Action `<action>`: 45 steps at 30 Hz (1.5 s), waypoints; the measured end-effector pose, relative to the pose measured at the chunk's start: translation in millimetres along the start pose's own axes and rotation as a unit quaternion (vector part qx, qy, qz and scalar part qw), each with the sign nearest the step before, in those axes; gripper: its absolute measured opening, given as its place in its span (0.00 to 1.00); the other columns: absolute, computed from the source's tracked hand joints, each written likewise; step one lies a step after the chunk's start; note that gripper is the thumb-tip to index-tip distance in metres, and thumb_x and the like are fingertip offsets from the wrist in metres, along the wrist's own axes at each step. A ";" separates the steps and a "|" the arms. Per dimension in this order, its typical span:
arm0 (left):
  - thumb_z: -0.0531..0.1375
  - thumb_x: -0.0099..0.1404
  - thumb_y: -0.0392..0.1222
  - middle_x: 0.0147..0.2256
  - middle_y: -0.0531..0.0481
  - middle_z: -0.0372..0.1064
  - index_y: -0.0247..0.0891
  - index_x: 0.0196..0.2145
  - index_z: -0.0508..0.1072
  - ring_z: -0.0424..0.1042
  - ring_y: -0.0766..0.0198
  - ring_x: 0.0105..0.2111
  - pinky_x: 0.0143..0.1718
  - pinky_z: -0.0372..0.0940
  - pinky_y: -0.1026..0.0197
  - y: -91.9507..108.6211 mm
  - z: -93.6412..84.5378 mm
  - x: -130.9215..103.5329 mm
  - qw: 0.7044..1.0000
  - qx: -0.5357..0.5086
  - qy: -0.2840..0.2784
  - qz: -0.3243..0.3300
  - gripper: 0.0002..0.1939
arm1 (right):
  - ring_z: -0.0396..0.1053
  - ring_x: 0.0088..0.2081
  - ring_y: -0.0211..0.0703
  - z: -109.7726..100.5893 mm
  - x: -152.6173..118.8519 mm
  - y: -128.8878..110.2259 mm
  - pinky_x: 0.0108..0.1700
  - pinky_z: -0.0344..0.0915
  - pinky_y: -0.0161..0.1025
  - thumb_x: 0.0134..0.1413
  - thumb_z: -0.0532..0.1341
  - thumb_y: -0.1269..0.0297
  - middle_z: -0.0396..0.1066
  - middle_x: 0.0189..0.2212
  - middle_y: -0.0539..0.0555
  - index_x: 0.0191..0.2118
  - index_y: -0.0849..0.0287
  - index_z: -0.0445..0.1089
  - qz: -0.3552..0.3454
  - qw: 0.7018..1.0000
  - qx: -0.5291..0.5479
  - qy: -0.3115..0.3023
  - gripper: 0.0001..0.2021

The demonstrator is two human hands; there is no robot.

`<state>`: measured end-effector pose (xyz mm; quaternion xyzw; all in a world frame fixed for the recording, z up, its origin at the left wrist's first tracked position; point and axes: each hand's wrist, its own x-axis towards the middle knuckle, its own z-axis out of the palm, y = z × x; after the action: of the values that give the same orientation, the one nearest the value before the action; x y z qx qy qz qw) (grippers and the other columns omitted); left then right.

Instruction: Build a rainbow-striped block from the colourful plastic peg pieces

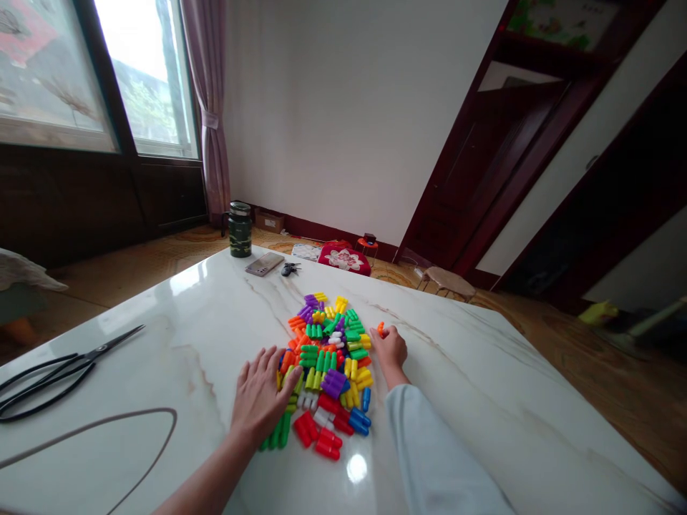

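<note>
A heap of bullet-shaped plastic building blocks [326, 361] in green, orange, yellow, purple, red, blue and white lies on the white marble-look table [456, 386]. My left hand [262, 392] rests at the heap's left edge, palm down with fingers stretched out, touching some blocks. Green blocks [276, 433] poke out beside its wrist. At the right side of the heap, my right hand [391, 348] pinches a small orange block [381, 329] between thumb and fingers. Most of that block is hidden by the hand.
Black-handled scissors [80, 368] and a grey cable [134, 413] lie on the left. Toward the far edge are a dark green thermos [240, 230], a phone [265, 264] and keys [290, 269]. Beyond the table stands a stool [449, 280].
</note>
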<state>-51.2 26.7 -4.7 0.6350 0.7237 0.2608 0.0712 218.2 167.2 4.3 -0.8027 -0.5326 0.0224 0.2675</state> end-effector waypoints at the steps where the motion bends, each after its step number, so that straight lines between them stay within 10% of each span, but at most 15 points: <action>1: 0.46 0.68 0.59 0.61 0.44 0.59 0.41 0.57 0.64 0.51 0.53 0.63 0.63 0.43 0.46 -0.2 0.0 -0.1 1.000 0.001 0.002 0.002 0.28 | 0.73 0.37 0.48 -0.3 -1.0 -0.2 0.34 0.62 0.37 0.52 0.61 0.48 0.76 0.33 0.55 0.37 0.57 0.70 -0.002 1.000 -0.001 -0.001 0.16; 45: 0.46 0.67 0.60 0.60 0.43 0.60 0.39 0.57 0.65 0.52 0.51 0.63 0.62 0.45 0.45 2.6 -2.4 -1.1 1.000 0.004 0.012 0.004 0.29 | 0.73 0.39 0.52 0.7 -5.9 3.3 0.37 0.62 0.38 0.48 0.62 0.60 0.75 0.35 0.60 0.44 0.62 0.65 -0.010 0.998 0.058 0.013 0.17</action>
<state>-49.8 25.1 -1.7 0.6351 0.7228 0.2661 0.0593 218.2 161.4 0.8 -0.7805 -0.5351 0.0407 0.3207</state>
